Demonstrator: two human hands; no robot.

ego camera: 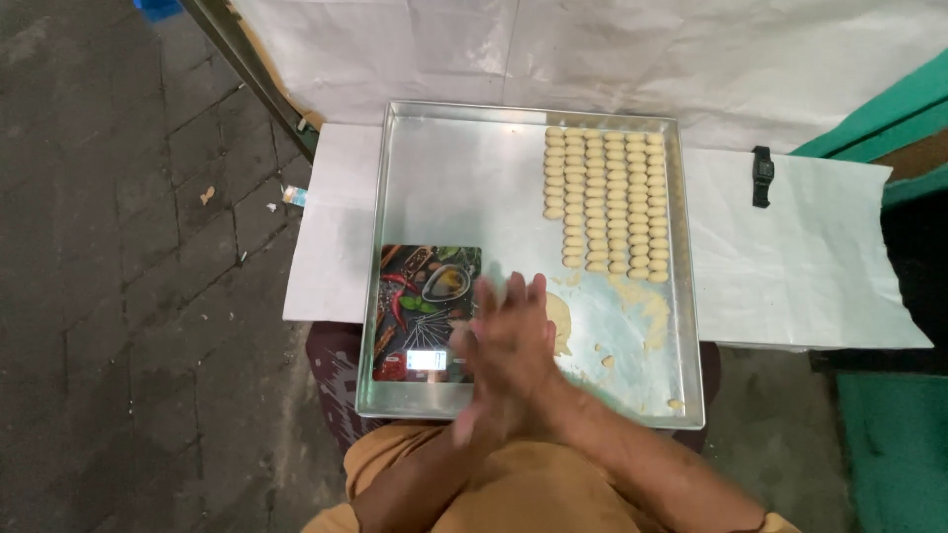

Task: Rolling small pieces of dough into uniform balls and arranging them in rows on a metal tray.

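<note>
Your left hand (484, 380) and right hand (513, 341) press flat together, palm to palm, blurred; whether dough sits between them you cannot tell. They hover over the shiny metal tray (454, 178), beside the glossy printed kitchen scale (425, 311). Smooth oval dough pieces (607, 202) fill neat rows at the far right.

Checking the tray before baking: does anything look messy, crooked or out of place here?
Mostly tidy: the dough pieces sit in straight rows. Loose dough smears and crumbs litter the tray below them, and a wristwatch lies on the white paper beside it.
</note>
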